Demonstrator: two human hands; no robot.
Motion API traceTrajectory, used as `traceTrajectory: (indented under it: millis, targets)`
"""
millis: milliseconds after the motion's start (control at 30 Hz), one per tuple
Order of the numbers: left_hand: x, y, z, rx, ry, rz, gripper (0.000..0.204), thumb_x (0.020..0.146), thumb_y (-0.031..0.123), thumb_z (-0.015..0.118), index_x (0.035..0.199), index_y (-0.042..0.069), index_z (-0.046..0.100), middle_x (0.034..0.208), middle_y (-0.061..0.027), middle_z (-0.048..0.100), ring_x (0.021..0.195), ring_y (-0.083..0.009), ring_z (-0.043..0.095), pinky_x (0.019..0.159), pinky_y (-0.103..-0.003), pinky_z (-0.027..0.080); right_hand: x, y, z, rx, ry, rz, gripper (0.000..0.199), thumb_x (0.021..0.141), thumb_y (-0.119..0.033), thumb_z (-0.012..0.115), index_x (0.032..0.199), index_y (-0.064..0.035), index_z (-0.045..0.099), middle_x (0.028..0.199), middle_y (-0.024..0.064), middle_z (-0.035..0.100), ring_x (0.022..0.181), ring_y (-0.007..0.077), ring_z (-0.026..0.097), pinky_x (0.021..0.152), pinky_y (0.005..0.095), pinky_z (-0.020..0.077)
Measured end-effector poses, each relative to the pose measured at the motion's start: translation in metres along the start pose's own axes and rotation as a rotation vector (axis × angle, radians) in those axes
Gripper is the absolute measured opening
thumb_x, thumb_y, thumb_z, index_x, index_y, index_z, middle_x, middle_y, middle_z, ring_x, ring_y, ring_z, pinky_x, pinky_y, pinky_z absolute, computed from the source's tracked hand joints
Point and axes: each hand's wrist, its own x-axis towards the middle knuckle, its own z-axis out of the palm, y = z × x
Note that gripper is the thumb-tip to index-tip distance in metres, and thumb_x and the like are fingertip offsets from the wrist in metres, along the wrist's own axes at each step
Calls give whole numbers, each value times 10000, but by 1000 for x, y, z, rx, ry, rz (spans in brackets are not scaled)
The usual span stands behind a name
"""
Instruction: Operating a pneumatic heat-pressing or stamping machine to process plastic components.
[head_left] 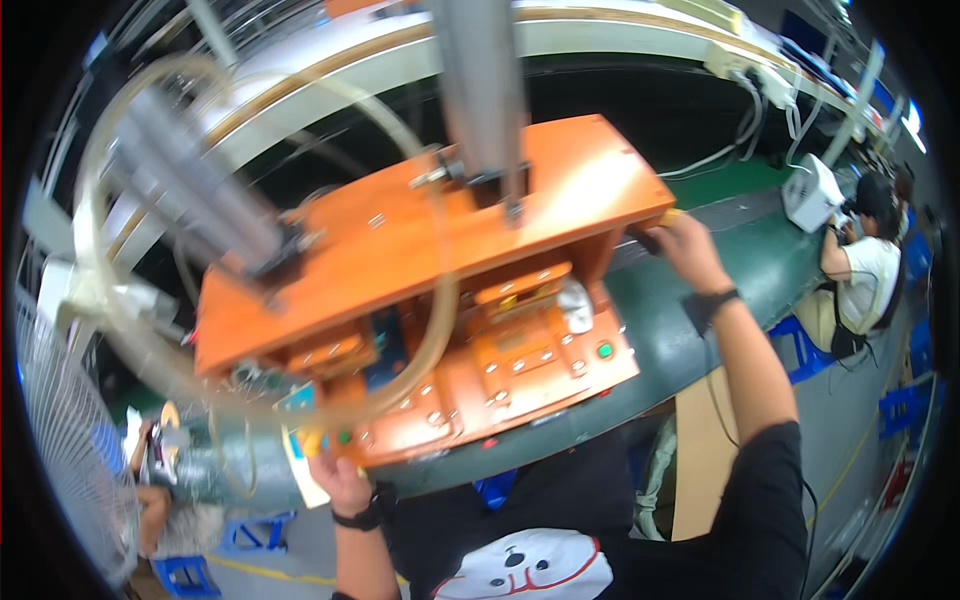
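Fingers of both hands, left hand (338, 478) and right hand (690, 247), grip the orange press (400, 250) edges.

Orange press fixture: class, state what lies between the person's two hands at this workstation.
Between left hand and right hand, the head view shows the orange press fixture's lower plate with a green button.

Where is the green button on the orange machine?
In the head view, the green button sits on the orange machine's lower front plate, at its right end, below the right hand.
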Motion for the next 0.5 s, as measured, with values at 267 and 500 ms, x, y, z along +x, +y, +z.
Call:
traceTrajectory:
  millis: [267, 500]
  targets:
    - [-19, 15, -79, 509, 186, -203, 282, 946, 73, 644, 1216, -6, 620, 1274, -181, 596, 1205, -336, 556, 1068, -419, 407, -150, -144, -131, 898, 303, 427, 250, 1083, -126, 481, 1246, 53, 544, 1107, 133, 683, 949, 237, 694, 938, 357, 534]
    - [-17, -20, -113, 1073, -333, -276, 736, 723, 371, 869, 1332, 80, 576, 1437, -194, 511, 1403, -461, 391, 1107, -610, 345, -178, -289, -106, 856, -194, 234, 416, 1004, -373, 641, 1041, 41, 647, 1055, 177, 689, 960, 281, 676, 846, 382, 559]
